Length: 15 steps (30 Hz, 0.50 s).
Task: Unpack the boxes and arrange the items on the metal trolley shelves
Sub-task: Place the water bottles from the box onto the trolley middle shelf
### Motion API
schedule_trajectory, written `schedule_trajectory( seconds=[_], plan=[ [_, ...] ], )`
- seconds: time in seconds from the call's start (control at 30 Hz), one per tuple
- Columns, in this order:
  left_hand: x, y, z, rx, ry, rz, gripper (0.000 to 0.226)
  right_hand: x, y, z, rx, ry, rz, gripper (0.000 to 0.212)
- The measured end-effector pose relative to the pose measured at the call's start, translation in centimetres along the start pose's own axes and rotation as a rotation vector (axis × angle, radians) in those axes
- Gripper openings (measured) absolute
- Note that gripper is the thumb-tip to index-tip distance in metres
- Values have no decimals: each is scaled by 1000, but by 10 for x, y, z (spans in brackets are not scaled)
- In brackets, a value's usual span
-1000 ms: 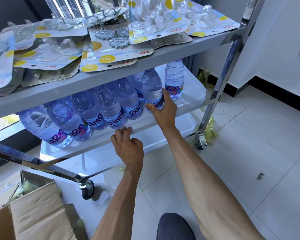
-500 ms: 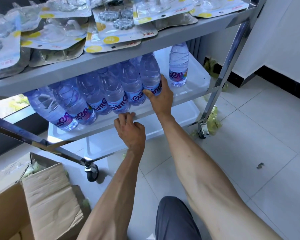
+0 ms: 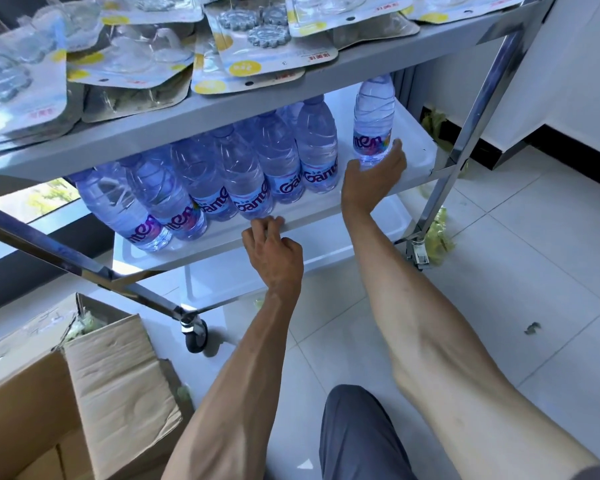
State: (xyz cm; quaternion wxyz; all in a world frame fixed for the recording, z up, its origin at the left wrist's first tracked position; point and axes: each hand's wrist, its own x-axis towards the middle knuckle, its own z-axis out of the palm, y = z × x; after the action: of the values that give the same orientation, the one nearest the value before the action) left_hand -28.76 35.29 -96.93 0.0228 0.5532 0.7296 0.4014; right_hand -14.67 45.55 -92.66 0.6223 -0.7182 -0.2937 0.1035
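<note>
Several clear water bottles (image 3: 243, 174) with purple labels stand in a packed row on the metal trolley's middle shelf (image 3: 205, 247). One more bottle (image 3: 374, 112) stands alone to their right. My right hand (image 3: 371, 178) wraps around the base of that lone bottle, fingertips curled round its far side. Lower and to the left, my left hand (image 3: 271, 251) holds the shelf's front rim, fingers hooked over the edge just below the row. Blister packs of clear plastic goods (image 3: 257, 39) cover the top shelf (image 3: 153, 133).
An open cardboard box (image 3: 111, 375) sits on the tiled floor at lower left, close to the trolley's caster (image 3: 196, 332). The bottom shelf (image 3: 326, 251) shows beneath the middle one. A slanted steel leg (image 3: 465, 133) frames the right side. My knee (image 3: 357, 434) is at bottom centre.
My right hand left the end bottle of the row and moved right to the lone bottle, closing round its base. My left hand stayed on the shelf rim.
</note>
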Motion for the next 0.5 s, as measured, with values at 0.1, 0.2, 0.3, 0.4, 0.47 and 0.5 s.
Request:
schedule_trajectory(
  seconds=[0.1, 0.2, 0.3, 0.4, 0.47, 0.5],
  plan=[
    [1, -1, 0, -1, 1, 14, 49, 16, -1, 12, -85, -136, 10, 95],
    [1, -1, -2, -4, -6, 13, 48, 24, -1, 21, -136, -105, 37, 84],
    [2, -3, -1, -18, -3, 19, 49, 31, -1, 22, -179, -85, 22, 73],
    [3, -3, 3, -24, 5, 19, 49, 27, 2, 20, -173, -173, -28, 69],
    [3, -1, 2, -24, -2, 4, 47, 19, 4, 18, -131, -207, -105, 63],
    [2, -1, 1, -20, -4, 1, 47, 17, 6, 16, -105, -230, -141, 59]
  ],
)
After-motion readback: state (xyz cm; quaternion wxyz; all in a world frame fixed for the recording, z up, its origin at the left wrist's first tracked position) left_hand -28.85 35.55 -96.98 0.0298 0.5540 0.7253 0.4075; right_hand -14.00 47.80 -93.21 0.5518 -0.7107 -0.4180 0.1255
